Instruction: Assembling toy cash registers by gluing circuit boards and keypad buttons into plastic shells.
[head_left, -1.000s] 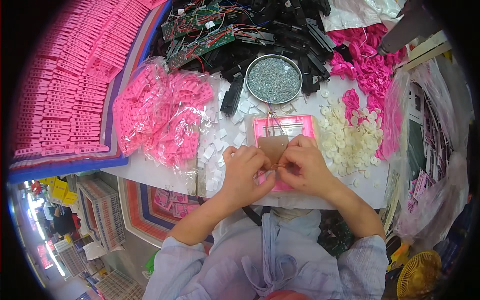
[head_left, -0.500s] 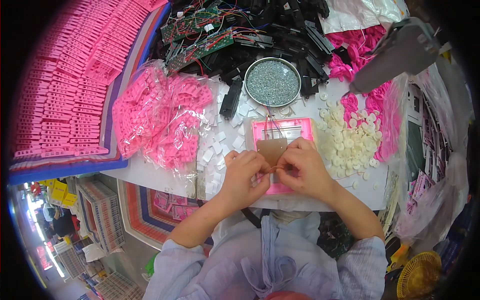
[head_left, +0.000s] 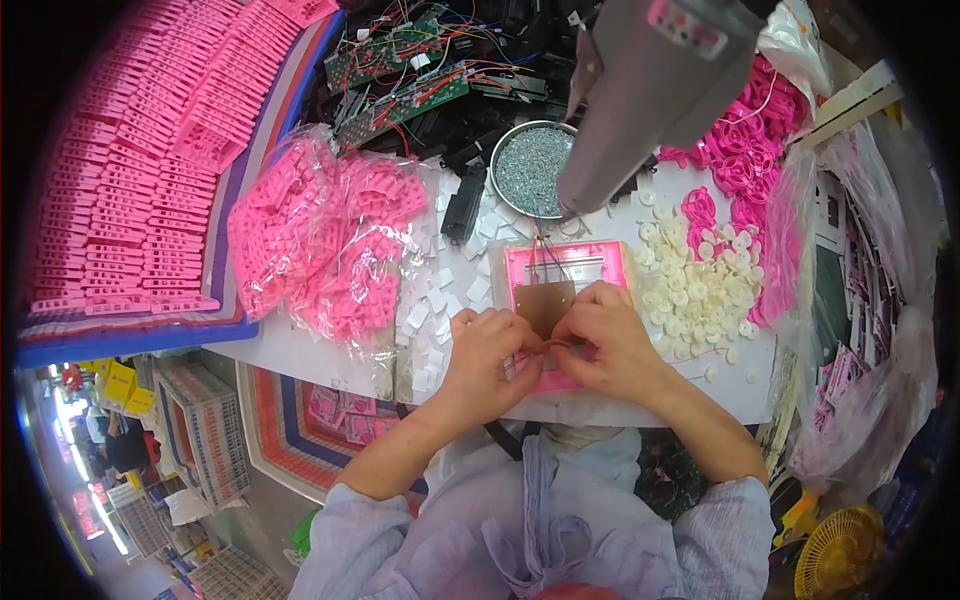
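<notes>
My left hand [head_left: 490, 362] and my right hand [head_left: 612, 345] meet at the near side of a brown circuit board [head_left: 545, 305]. Both are closed in a pinch on a thin reddish wire [head_left: 553, 344], their fingertips almost touching. The board lies over a pink plastic housing [head_left: 615, 265] with a silvery panel inside, close to the table's front edge. Thin dark wires [head_left: 541, 250] rise from the far side of the board. My fingers cover the near part of the housing and the wire's ends.
A grey tapered device [head_left: 665, 100] hangs over the table, partly covering a round bowl of small metal pieces [head_left: 530, 168]. White discs [head_left: 700, 285] lie right, bagged pink parts [head_left: 320, 235] left, beside scattered white squares [head_left: 430, 310]. Wired green boards [head_left: 400, 110] lie behind.
The grey device has swung left from the right side and now covers part of the bowl. My hands stay almost in place, still pinching the wire.
</notes>
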